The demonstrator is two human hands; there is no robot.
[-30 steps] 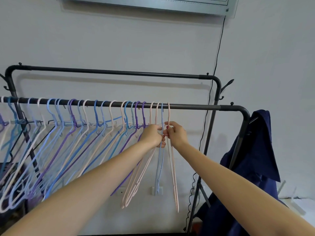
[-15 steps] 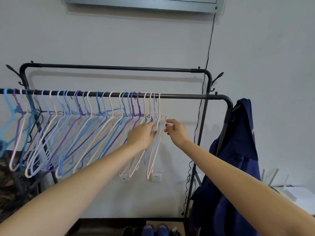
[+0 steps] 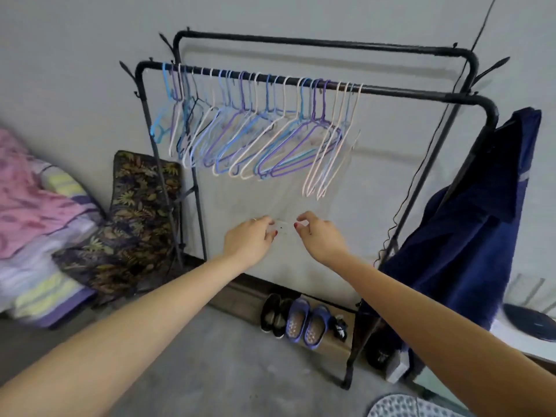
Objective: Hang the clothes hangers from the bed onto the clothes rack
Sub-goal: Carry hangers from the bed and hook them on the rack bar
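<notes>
Bed: pink and striped bedding (image 3: 36,212) lies at your far left.
Hangers: blue, purple and pink plastic clothes hangers (image 3: 255,130) hang on the black metal clothes rack (image 3: 421,96).
Left hand (image 3: 248,239): fingers loosely curled, holding nothing, below the hangers.
Right hand (image 3: 320,236): the same, just beside it.

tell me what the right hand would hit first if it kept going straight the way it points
Probably the wall socket just past the right hand, on the white wall behind the rack; the hanging hangers sit higher. Depth is unclear.
</notes>
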